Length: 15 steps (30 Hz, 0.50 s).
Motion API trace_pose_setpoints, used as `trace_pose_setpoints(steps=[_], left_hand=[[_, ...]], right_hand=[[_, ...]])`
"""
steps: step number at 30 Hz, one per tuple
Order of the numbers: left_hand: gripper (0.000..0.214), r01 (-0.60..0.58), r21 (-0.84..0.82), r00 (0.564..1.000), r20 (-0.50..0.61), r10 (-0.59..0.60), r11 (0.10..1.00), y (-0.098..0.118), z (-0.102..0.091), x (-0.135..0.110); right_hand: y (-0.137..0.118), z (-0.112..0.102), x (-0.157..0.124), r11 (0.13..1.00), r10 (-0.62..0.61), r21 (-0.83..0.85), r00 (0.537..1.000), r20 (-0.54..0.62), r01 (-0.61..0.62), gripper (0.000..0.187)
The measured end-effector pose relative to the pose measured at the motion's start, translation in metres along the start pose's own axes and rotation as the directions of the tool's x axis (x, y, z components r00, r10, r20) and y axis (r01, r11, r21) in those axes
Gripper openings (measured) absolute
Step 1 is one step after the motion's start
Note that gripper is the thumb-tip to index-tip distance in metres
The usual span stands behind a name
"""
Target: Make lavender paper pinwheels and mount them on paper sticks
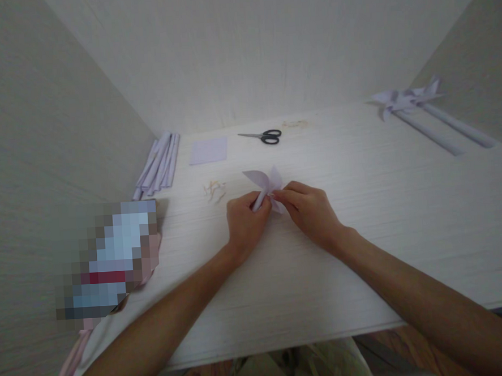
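Observation:
A pale paper pinwheel [257, 179] with curled blades is held just above the table, near its middle. My left hand [245, 225] is closed round the pinwheel's rolled paper stick [258, 201], close under the blades. From the other side, my right hand [312, 210] pinches at the pinwheel's centre with thumb and forefinger. The fingertips cover the exact spot where blades and stick meet, so I cannot make out any small part there. Behind my hands lie scissors [269, 137] with black handles and a square sheet of pale paper [208, 150].
Rolled paper sticks [160, 162] are piled at the left wall. Small tan strands [215, 190] lie left of the pinwheel, with more strands [296, 123] beyond the scissors. Two pinwheels on sticks [428, 129] rest at the back right. A pixelated item [115, 259] stands at left.

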State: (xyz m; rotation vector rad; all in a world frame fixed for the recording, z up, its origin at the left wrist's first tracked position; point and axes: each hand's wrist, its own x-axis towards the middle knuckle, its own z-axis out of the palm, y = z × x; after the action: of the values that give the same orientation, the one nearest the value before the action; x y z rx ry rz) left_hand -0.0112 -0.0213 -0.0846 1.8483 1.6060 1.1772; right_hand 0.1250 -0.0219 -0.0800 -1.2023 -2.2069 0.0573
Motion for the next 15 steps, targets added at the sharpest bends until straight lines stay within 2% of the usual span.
trace_pose_setpoints(steps=[3, 9, 15], left_hand=[[0.023, 0.002, -0.002, 1.0, 0.003, -0.002, 1.0, 0.0002, -0.0002, 0.0], [0.024, -0.011, 0.014, 1.0, 0.005, 0.011, 1.0, -0.0002, -0.0011, -0.0006], [0.023, 0.016, -0.015, 1.0, -0.015, -0.016, 1.0, 0.0002, -0.0014, 0.0005]], right_hand=[[0.001, 0.0, -0.0001, 0.999, -0.014, 0.036, 1.0, -0.014, 0.015, 0.021], [0.0027, -0.0013, 0.0007, 0.994, 0.081, 0.069, 0.996, -0.026, -0.079, 0.023], [0.0062, -0.0005, 0.0, 0.978, 0.0, 0.209, 0.998, -0.067, 0.014, 0.019]])
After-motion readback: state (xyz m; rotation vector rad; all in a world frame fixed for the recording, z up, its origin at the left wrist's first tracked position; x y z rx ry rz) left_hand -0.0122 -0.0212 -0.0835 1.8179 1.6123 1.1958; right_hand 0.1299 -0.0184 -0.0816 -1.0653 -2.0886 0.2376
